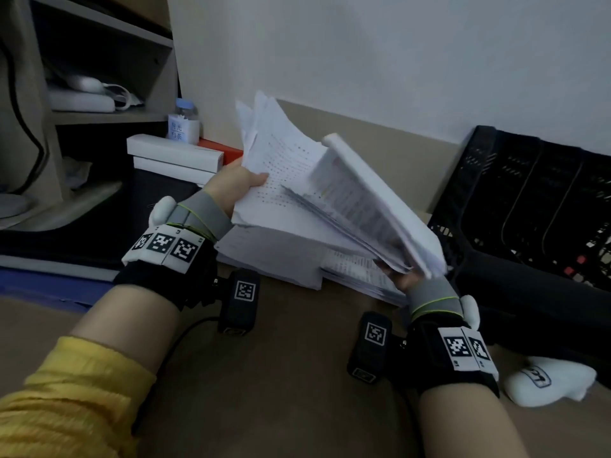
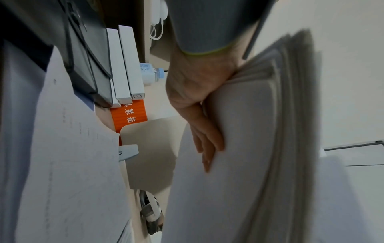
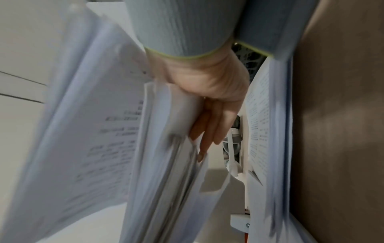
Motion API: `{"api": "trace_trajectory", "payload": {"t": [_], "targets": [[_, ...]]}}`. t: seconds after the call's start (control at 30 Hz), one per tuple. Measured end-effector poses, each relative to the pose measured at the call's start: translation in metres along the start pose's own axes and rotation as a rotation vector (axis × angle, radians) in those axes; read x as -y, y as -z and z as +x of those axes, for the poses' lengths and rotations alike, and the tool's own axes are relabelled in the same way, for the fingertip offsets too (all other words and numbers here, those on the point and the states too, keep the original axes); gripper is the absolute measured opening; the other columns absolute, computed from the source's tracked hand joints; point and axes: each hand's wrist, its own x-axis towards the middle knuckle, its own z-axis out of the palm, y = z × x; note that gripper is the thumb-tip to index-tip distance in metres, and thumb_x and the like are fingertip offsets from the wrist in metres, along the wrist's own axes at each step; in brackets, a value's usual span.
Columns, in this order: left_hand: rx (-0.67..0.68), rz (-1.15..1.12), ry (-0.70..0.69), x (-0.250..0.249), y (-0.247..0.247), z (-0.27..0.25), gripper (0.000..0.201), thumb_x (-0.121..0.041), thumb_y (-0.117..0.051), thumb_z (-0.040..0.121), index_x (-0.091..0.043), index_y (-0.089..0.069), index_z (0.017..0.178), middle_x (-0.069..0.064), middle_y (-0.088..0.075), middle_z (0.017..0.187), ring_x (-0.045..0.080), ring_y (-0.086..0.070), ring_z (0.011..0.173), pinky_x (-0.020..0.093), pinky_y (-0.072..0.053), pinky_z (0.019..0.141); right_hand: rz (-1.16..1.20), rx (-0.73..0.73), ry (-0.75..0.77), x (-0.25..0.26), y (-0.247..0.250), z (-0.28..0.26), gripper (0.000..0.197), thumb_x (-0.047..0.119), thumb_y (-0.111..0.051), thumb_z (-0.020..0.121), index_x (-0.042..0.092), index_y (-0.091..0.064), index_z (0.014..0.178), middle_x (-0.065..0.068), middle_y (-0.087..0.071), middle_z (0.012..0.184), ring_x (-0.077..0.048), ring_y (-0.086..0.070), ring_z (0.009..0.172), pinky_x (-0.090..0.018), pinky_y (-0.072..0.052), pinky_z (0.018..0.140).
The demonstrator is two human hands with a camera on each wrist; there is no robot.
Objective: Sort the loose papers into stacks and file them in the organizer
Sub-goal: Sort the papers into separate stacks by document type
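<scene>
Both hands hold a thick bundle of printed papers [image 1: 317, 200] lifted above the desk, its sheets fanned apart. My left hand [image 1: 238, 186] grips the bundle's left edge, thumb on top; in the left wrist view its fingers [image 2: 204, 143] lie flat under the sheets [image 2: 259, 131]. My right hand [image 1: 401, 279] grips the near right corner, and its fingers [image 3: 207, 131] reach under the blurred pages [image 3: 166, 156]. More papers [image 1: 277, 256] lie stacked on the desk beneath. The black mesh organizer [image 1: 535, 200] lies tipped at the right against the wall.
White boxes [image 1: 175, 160] and an orange box [image 2: 129, 115] stand left of the papers, with a small bottle [image 1: 186, 122] on top. A shelf unit [image 1: 99, 104] fills the left. A white plush item [image 1: 549, 380] lies at the right front. Brown desk [image 1: 281, 375] lies near me.
</scene>
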Motion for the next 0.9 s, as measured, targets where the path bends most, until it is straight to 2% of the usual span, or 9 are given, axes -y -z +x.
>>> {"api": "trace_trajectory", "payload": {"t": [0.1,0.17,0.27,0.37,0.43,0.57,0.67,0.8,0.9], "targets": [[-0.072,-0.073,0.022,0.005,0.004,0.004,0.045,0.002,-0.046,0.098,-0.004,-0.042,0.142,0.015,-0.055,0.133,0.031,-0.057,0.111,0.036,-0.047,0.088,-0.086,-0.073,0.024,-0.002,0.006,0.008,0.022,-0.005,-0.036,0.092,-0.004,-0.054,0.105,-0.022,-0.059,0.111,-0.03,-0.065,0.08,-0.03,-0.057,0.048],[-0.113,-0.1,0.021,0.006,0.007,0.006,0.044,0.0,-0.047,0.098,-0.005,-0.043,0.141,0.015,-0.057,0.129,0.031,-0.058,0.11,0.039,-0.049,0.088,-0.115,-0.14,0.06,-0.001,0.011,0.015,0.017,-0.009,-0.036,0.087,0.0,-0.051,0.089,-0.019,-0.058,0.091,-0.026,-0.061,0.059,-0.029,-0.053,0.038],[-0.115,-0.169,0.007,0.007,0.009,0.008,0.045,0.001,-0.046,0.098,-0.009,-0.043,0.142,0.011,-0.059,0.122,0.024,-0.063,0.092,0.03,-0.052,0.067,-0.148,-0.269,0.118,-0.002,0.014,0.016,0.024,-0.008,-0.045,0.082,-0.004,-0.051,0.104,-0.02,-0.059,0.088,-0.029,-0.059,0.057,-0.032,-0.053,0.044],[-0.128,-0.223,0.005,0.008,0.013,0.011,0.042,0.001,-0.045,0.098,-0.011,-0.045,0.138,0.007,-0.063,0.111,0.019,-0.064,0.082,0.026,-0.054,0.054,-0.265,-0.337,0.213,-0.006,0.022,0.032,0.059,0.011,-0.052,0.065,0.0,-0.047,0.123,-0.02,-0.06,0.109,-0.036,-0.064,0.091,-0.05,-0.055,0.082],[-0.119,-0.268,0.028,0.008,0.015,0.012,0.04,-0.002,-0.046,0.099,-0.012,-0.046,0.137,0.005,-0.066,0.104,0.021,-0.066,0.083,0.027,-0.055,0.052,-0.499,-0.338,0.246,-0.006,0.03,0.041,0.064,0.017,-0.051,0.068,0.007,-0.047,0.131,-0.016,-0.059,0.121,-0.033,-0.061,0.107,-0.043,-0.048,0.097],[-0.096,-0.375,0.093,0.006,0.015,0.01,0.024,-0.007,-0.047,0.099,-0.011,-0.053,0.122,0.002,-0.074,0.078,0.019,-0.071,0.067,0.03,-0.057,0.048,-0.942,-0.274,0.187,-0.003,0.037,0.046,0.025,0.013,-0.053,0.088,0.005,-0.066,0.108,-0.016,-0.065,0.103,-0.031,-0.061,0.089,-0.038,-0.05,0.082],[-0.079,-0.36,0.063,0.005,0.013,0.01,0.03,-0.006,-0.047,0.099,-0.011,-0.051,0.128,0.008,-0.069,0.1,0.026,-0.067,0.085,0.036,-0.058,0.061,-1.08,-0.225,0.179,-0.004,0.036,0.044,0.011,0.012,-0.054,0.089,0.009,-0.065,0.093,-0.018,-0.065,0.113,-0.034,-0.06,0.105,-0.038,-0.048,0.09],[-0.083,-0.297,0.025,0.004,0.009,0.012,0.033,-0.002,-0.045,0.099,-0.013,-0.048,0.129,0.01,-0.063,0.11,0.025,-0.063,0.085,0.036,-0.052,0.071,-1.042,-0.116,0.132,0.0,0.032,0.03,0.042,0.023,-0.061,0.092,-0.001,-0.056,0.126,-0.017,-0.055,0.133,-0.034,-0.058,0.111,-0.038,-0.047,0.093],[-0.095,-0.29,0.042,0.005,0.008,0.012,0.033,-0.003,-0.046,0.098,-0.009,-0.049,0.131,0.01,-0.063,0.107,0.026,-0.062,0.085,0.037,-0.052,0.077,-0.885,0.1,-0.038,0.003,0.029,0.014,0.074,0.006,-0.068,0.086,0.011,-0.028,0.148,-0.016,-0.044,0.14,-0.024,-0.064,0.064,-0.029,-0.05,0.052]]}}
